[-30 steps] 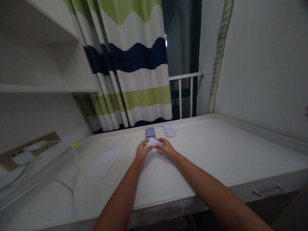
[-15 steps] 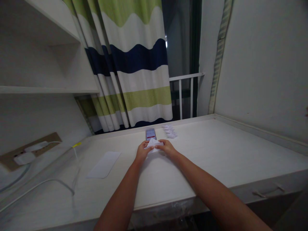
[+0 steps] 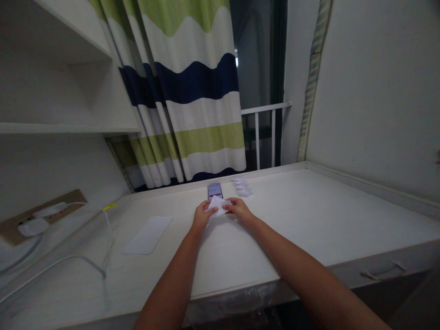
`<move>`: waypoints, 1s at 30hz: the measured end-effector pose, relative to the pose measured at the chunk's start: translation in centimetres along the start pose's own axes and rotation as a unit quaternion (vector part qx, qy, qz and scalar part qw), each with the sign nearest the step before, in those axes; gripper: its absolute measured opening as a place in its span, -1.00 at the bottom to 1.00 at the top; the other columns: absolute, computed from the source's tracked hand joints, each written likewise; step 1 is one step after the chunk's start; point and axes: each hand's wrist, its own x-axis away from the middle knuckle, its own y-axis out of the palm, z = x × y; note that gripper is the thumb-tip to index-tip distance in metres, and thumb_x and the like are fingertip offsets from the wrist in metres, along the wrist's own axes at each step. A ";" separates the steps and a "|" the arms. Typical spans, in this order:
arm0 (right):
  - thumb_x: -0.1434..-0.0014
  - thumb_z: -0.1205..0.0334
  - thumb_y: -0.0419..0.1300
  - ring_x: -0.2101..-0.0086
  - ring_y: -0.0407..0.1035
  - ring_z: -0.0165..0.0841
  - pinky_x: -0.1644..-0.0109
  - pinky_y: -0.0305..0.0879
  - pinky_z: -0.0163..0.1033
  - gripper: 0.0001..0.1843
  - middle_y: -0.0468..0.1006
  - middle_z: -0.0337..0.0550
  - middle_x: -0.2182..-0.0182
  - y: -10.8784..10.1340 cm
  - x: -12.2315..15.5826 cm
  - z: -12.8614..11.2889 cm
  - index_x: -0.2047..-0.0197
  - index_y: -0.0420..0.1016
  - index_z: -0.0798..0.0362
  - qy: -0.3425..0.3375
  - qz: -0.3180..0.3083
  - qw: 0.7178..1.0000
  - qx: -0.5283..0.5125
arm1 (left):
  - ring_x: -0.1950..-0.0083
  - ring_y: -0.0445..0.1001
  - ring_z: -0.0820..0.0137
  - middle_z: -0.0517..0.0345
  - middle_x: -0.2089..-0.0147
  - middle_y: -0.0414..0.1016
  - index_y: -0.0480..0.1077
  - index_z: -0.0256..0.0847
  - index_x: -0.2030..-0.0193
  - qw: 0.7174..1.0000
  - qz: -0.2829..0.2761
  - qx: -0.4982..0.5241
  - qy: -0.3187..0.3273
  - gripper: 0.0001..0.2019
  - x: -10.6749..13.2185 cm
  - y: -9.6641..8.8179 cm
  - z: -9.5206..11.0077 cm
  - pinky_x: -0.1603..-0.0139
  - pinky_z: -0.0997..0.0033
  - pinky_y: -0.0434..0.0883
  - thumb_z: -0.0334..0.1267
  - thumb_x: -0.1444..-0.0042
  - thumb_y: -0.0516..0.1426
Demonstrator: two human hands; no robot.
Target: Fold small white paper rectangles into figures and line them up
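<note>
Between my two hands is a folded piece of white paper [image 3: 218, 205], with creases and a pointed top, held just above the desk. My left hand [image 3: 202, 214] pinches its left side, thumb on the near face. On the right side, my right hand [image 3: 238, 208] grips it the same way, thumb in front and fingers behind. Right behind the paper lies a phone [image 3: 215, 189] with a lit screen, its lower part covered by the paper. Several small folded white paper pieces [image 3: 242, 187] sit in a row to the right of the phone.
A stack or sheet of white paper [image 3: 148, 235] lies on the desk [image 3: 309, 215] to the left. White cables [image 3: 68, 259] run from a power strip [image 3: 51, 209] at the far left. A striped curtain [image 3: 192, 82] hangs behind the desk, and a shelf [image 3: 68, 128] juts out upper left.
The folded paper has tilted in my hands, its peak shifting slightly left. Both hands stay on it; the other things lie as before.
</note>
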 end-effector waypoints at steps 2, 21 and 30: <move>0.33 0.31 0.28 0.54 0.32 -0.48 0.46 0.25 -0.37 -0.77 0.45 -0.26 0.57 -0.1 -0.2 0.0 0.48 0.42 0.14 0.010 0.003 1.000 -0.008 | 0.37 0.46 0.33 0.09 0.36 0.51 0.36 -0.30 0.35 1.000 0.008 0.002 0.000 -0.66 -0.1 -0.1 0.0 0.30 0.37 0.34 -0.26 0.37 0.25; 0.30 0.26 0.31 0.66 0.25 -0.54 0.53 0.20 -0.41 -0.79 0.37 -0.30 0.71 -0.2 -0.1 -0.6 0.68 0.34 0.15 0.037 0.040 0.998 -0.010 | 0.31 0.45 0.30 0.07 0.34 0.50 0.38 -0.30 0.38 1.000 0.025 -0.011 0.013 -0.66 -0.3 -0.4 0.1 0.25 0.36 0.32 -0.23 0.39 0.25; 0.30 0.23 0.30 0.61 0.28 -0.52 0.50 0.21 -0.40 -0.80 0.42 -0.26 0.65 -0.7 -0.3 -0.6 0.63 0.36 0.13 0.031 0.067 0.997 -0.025 | 0.42 0.44 0.40 0.04 0.35 0.50 0.41 -0.34 0.31 0.993 -0.025 0.095 -0.063 -0.65 -0.9 -0.7 -0.9 0.43 0.45 0.38 -0.23 0.30 0.26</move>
